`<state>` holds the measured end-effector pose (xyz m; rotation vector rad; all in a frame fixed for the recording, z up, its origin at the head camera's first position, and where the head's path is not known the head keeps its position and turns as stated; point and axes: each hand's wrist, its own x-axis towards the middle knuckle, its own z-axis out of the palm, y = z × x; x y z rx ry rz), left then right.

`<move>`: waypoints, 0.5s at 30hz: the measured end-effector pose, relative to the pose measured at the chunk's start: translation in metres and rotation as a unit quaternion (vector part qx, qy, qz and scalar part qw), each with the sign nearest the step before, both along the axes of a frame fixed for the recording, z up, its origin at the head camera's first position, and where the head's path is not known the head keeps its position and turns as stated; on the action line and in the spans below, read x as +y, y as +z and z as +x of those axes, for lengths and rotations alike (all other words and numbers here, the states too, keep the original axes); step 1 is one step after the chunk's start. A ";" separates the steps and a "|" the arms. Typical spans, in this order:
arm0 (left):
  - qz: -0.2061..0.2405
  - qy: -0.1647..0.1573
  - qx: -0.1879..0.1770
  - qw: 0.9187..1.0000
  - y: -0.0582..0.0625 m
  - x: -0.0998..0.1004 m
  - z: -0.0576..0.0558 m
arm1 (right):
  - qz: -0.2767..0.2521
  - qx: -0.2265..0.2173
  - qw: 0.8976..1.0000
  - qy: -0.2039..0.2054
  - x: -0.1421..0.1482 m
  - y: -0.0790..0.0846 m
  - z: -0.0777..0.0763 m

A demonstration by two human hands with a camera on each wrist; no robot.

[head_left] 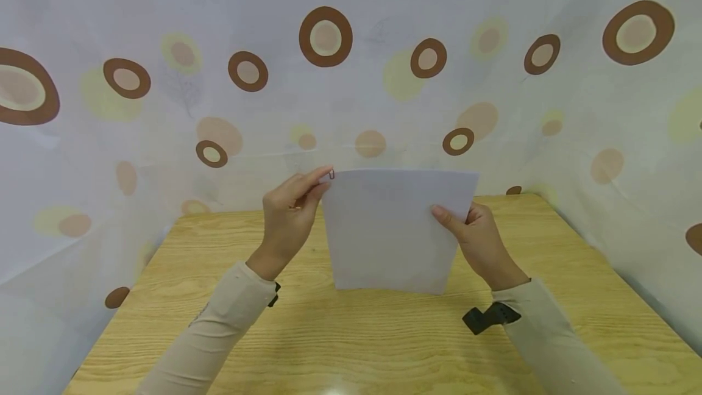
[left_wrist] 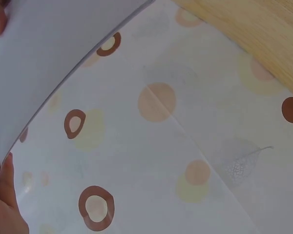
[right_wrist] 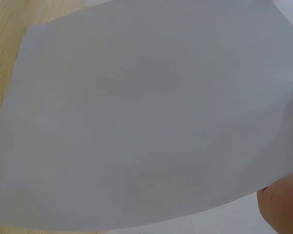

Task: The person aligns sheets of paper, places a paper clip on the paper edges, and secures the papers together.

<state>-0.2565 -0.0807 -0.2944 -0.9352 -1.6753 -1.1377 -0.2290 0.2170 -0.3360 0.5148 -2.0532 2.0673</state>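
White paper (head_left: 392,230) is held up above the table, its broad face toward me and slightly bowed. At its upper left corner, my left hand (head_left: 290,209) pinches the edge between thumb and index finger. A small dark paper clip (head_left: 331,174) sits on that corner, right at the index fingertip. My right hand (head_left: 482,239) grips the right edge, thumb (head_left: 446,218) flat on the near face and the other fingers mostly hidden behind. In the right wrist view the paper (right_wrist: 146,117) fills most of the picture; the left wrist view shows its curved top edge.
Below the paper lies a light wooden table (head_left: 340,340). A white sheet or curtain (head_left: 351,102) printed with brown, peach and yellow circles surrounds the table at the back and sides. A black strap (head_left: 490,317) is on the right wrist, over a beige sleeve (head_left: 548,340).
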 end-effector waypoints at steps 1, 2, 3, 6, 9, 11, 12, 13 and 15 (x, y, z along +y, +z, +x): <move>0.001 0.000 0.002 1.000 0.000 0.000 0.000 | -0.002 0.000 1.000 0.001 0.000 0.000 0.000; 0.002 -0.001 0.004 1.000 0.000 0.000 -0.001 | -0.002 0.001 1.000 0.002 0.000 0.000 0.000; 0.003 0.000 0.006 1.000 0.000 0.000 -0.001 | -0.003 0.002 1.000 0.002 0.000 0.001 0.000; 0.004 0.004 0.010 1.000 -0.001 0.000 -0.002 | -0.007 0.002 1.000 0.005 0.000 0.001 0.001; 0.003 0.009 0.014 1.000 -0.002 0.000 -0.002 | -0.008 0.000 1.000 0.006 -0.001 0.001 0.001; -0.001 0.017 0.022 1.000 -0.002 0.000 -0.002 | -0.009 -0.001 1.000 0.006 0.000 0.000 0.001; -0.006 0.024 0.028 0.999 -0.002 0.000 -0.002 | -0.009 -0.001 1.000 0.007 0.000 0.000 0.001; -0.011 0.029 0.032 0.999 -0.001 0.000 -0.001 | -0.009 0.000 1.000 0.006 -0.001 0.000 0.000; -0.023 0.041 0.042 0.998 0.000 0.000 -0.001 | -0.008 0.002 1.000 0.005 -0.001 0.000 0.001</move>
